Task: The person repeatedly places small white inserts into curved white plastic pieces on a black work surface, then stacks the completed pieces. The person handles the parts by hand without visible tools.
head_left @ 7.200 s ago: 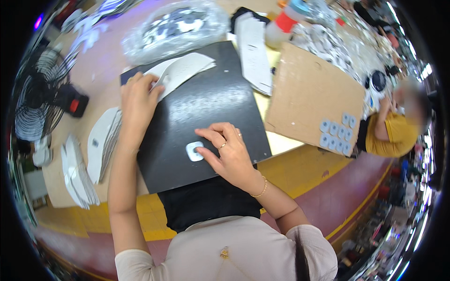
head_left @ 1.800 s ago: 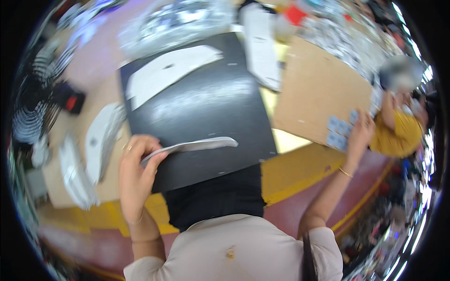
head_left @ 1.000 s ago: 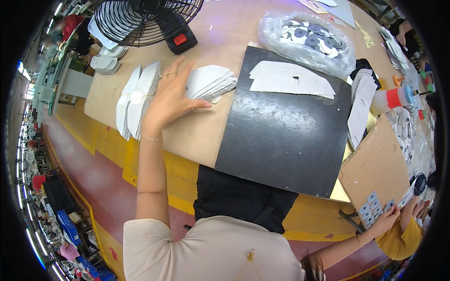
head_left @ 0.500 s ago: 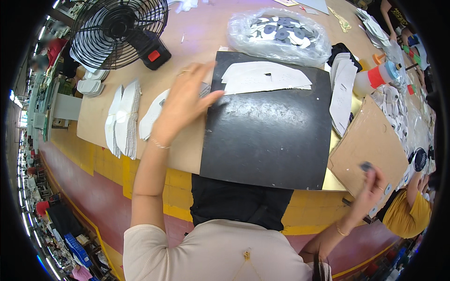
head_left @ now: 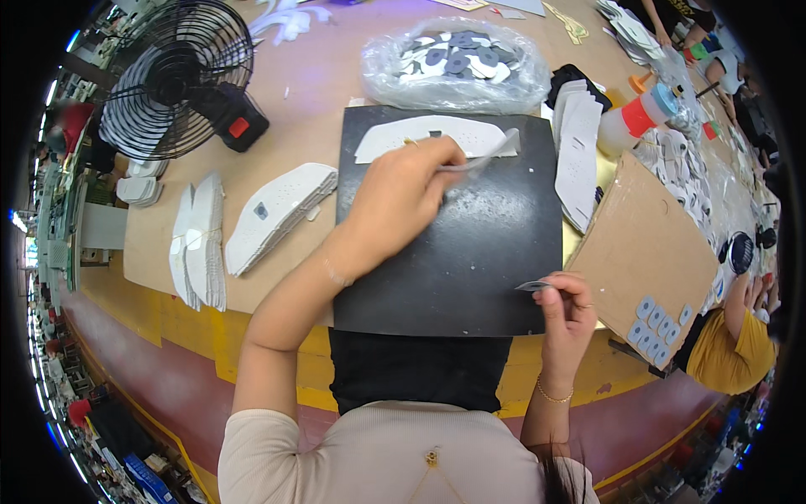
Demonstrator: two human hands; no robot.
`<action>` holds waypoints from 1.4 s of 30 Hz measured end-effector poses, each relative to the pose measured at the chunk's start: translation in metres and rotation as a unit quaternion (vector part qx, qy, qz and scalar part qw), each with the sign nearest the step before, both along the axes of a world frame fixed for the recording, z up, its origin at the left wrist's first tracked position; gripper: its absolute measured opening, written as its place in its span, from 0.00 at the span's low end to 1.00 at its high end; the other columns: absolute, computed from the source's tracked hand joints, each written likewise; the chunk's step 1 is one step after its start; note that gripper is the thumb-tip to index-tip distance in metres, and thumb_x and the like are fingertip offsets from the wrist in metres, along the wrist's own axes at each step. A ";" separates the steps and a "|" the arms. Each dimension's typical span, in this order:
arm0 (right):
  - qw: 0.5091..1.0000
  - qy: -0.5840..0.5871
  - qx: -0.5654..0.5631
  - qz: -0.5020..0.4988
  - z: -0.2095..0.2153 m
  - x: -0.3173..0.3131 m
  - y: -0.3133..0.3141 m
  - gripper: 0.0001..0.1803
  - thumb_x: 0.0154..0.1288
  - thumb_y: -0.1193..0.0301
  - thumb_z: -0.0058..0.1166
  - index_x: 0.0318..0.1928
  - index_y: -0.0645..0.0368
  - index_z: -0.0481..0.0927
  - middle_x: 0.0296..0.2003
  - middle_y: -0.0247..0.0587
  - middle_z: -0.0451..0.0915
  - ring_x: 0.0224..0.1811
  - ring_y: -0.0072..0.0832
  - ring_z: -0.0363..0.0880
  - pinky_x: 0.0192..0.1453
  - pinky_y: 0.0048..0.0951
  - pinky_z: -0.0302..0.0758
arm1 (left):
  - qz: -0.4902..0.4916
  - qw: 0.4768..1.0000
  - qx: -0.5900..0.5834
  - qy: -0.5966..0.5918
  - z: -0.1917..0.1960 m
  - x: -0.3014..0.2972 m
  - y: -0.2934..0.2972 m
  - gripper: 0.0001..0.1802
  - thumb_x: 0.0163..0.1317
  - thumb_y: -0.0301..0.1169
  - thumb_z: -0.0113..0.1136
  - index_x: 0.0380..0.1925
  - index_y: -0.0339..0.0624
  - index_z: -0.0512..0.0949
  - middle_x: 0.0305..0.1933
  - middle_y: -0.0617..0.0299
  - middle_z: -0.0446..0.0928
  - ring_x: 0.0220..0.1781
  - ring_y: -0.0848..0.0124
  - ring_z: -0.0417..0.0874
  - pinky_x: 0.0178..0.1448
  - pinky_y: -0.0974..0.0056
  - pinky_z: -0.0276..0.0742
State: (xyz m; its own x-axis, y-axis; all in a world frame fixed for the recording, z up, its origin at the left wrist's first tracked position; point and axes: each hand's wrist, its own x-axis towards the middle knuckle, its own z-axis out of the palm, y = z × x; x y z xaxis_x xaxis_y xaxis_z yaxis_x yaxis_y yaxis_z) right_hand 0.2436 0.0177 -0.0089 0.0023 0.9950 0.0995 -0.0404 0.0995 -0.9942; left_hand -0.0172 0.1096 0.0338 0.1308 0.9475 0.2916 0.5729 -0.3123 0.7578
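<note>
Since the earlier frame the left hand (head_left: pixel 395 197) has been brought onto the black board (head_left: pixel 449 252), pinched on a white strip (head_left: pixel 483 158), while a small patch (head_left: pixel 532 286), pinched in the right hand (head_left: pixel 569 315), is best aligned before pressing.

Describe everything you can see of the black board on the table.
The black board is a flat, matte, roughly square sheet, speckled with pale dust. It lies on the table, its near edge over the yellow rim. A white shoe-shaped piece rests along its far edge. The left hand is above it; the right hand hovers at its near right corner.
</note>
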 end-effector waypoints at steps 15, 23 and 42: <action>0.996 -0.035 -0.063 0.055 0.020 -0.020 -0.009 0.09 0.69 0.81 0.64 0.48 0.67 0.84 0.39 0.38 0.81 0.37 0.20 0.80 0.44 0.21 0.77 | -0.070 0.973 -0.220 0.007 -0.035 -0.027 -0.087 0.16 0.62 0.33 0.72 0.48 0.38 0.87 0.40 0.53 0.85 0.41 0.58 0.84 0.49 0.59 0.78; 0.966 -0.250 0.049 0.042 0.008 -0.050 0.033 0.07 0.66 0.78 0.65 0.45 0.64 0.87 0.32 0.43 0.85 0.33 0.24 0.82 0.40 0.24 0.77 | -0.088 0.981 -0.166 0.041 -0.024 -0.021 -0.105 0.08 0.63 0.29 0.68 0.43 0.44 0.86 0.39 0.59 0.81 0.42 0.58 0.85 0.45 0.56 0.79; 0.875 -0.415 0.101 0.229 0.031 -0.034 0.023 0.23 0.53 0.62 0.74 0.49 0.57 0.89 0.45 0.36 0.84 0.47 0.35 0.79 0.55 0.36 0.67 | -0.063 0.981 -0.164 -0.085 -0.030 -0.019 -0.129 0.05 0.64 0.28 0.69 0.40 0.45 0.87 0.44 0.64 0.83 0.31 0.65 0.84 0.36 0.63 0.79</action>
